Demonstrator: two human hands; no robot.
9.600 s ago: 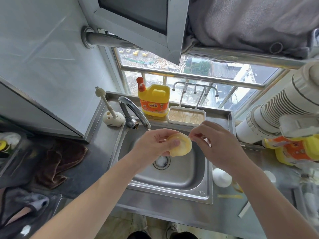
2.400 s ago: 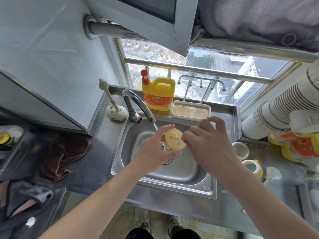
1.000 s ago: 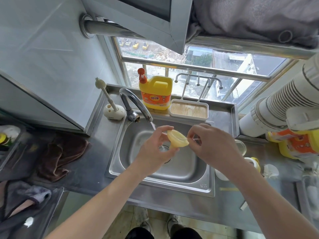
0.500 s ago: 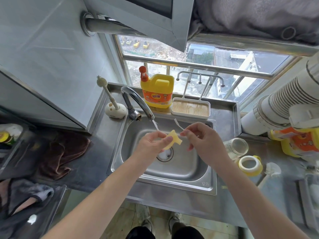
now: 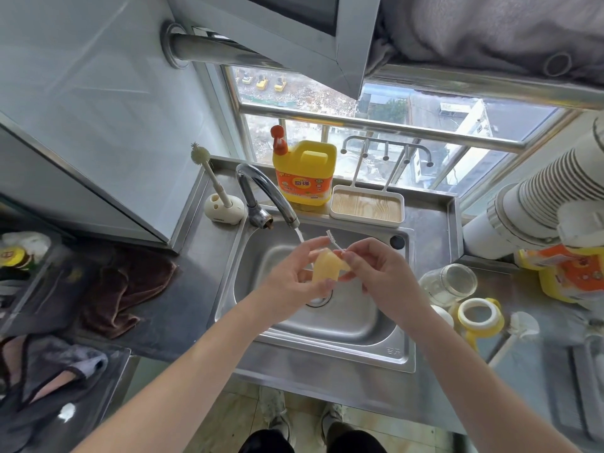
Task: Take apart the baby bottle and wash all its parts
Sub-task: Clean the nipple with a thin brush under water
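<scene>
Over the steel sink [image 5: 356, 328], my left hand [image 5: 294, 279] pinches a soft pale-yellow silicone nipple [image 5: 323, 268] from the baby bottle. My right hand [image 5: 376, 273] grips a thin white straw brush [image 5: 333, 238], whose bristled tip points up and back above the nipple. Water runs from the curved faucet [image 5: 264, 194] just behind my left hand. On the counter to the right lie the clear glass bottle body [image 5: 451, 282] on its side, the yellow handled collar ring [image 5: 477, 317] and a white cap [image 5: 443, 317], partly hidden by my right arm.
A yellow detergent jug [image 5: 305, 173] and a white tray with a wood base [image 5: 366, 206] stand behind the sink. A bottle brush in a white holder [image 5: 219, 197] sits at the back left. A brown cloth [image 5: 127, 286] lies on the left counter. A white sponge brush [image 5: 519, 328] lies far right.
The nipple has turned from face-on with the brush inside it to edge-on. The brush has come out and now points up behind the nipple. Both hands stay over the sink.
</scene>
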